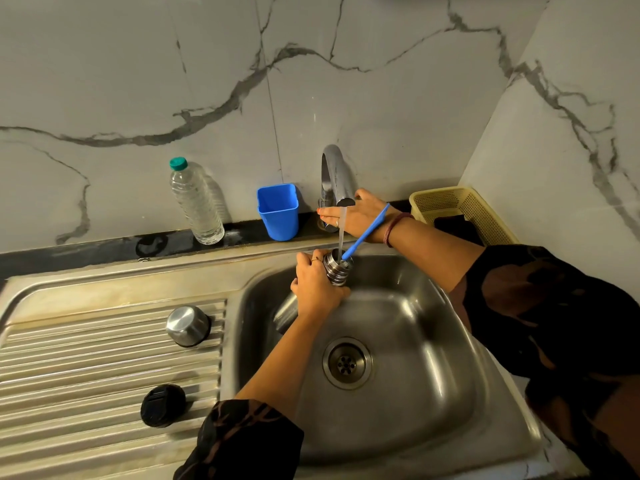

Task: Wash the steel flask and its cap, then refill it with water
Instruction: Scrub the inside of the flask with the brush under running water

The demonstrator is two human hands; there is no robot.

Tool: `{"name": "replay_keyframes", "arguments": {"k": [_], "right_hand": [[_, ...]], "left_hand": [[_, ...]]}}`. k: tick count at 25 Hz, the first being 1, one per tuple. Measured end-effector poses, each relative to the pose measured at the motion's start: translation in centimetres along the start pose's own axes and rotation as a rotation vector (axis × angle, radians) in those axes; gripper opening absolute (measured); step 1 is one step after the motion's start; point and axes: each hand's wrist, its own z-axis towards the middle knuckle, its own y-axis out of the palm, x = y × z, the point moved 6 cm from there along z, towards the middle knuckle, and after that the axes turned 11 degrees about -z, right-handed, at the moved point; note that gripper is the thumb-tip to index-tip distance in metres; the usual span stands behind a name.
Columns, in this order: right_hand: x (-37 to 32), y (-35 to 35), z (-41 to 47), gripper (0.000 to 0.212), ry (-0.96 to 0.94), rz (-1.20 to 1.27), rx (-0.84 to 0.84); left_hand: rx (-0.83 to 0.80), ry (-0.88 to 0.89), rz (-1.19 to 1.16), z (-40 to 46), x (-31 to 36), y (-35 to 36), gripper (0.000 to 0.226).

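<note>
Head view: the left hand grips the steel flask by its threaded neck, fingers curled around it, holding it tilted over the sink. A stream of water from the tap runs into the flask's mouth, where a blue brush stands. Beyond those fingers, the right hand reaches to the tap's base, fingers straight. Left of the fingers, the steel cap and a black lid lie on the drainboard.
</note>
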Motion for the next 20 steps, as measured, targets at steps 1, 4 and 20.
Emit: {"name": "replay_keyframes", "arguments": {"k": [1,4,20], "right_hand": [[0.0,-0.3,-0.2,0.053,0.034,-0.016,0.018],[0.1,0.8,-0.5,0.060,0.112,0.003,0.047],[-8.9,2.1,-11.2,0.087,0.449,1.936,0.200]], "left_hand": [[0.000,-0.004,-0.001,0.1,0.0,0.0,0.081],[-0.001,-0.007,-0.010,0.2,0.0,0.0,0.082],[-0.111,0.129,-0.008,-3.7,2.6,-0.2,0.084]]}}
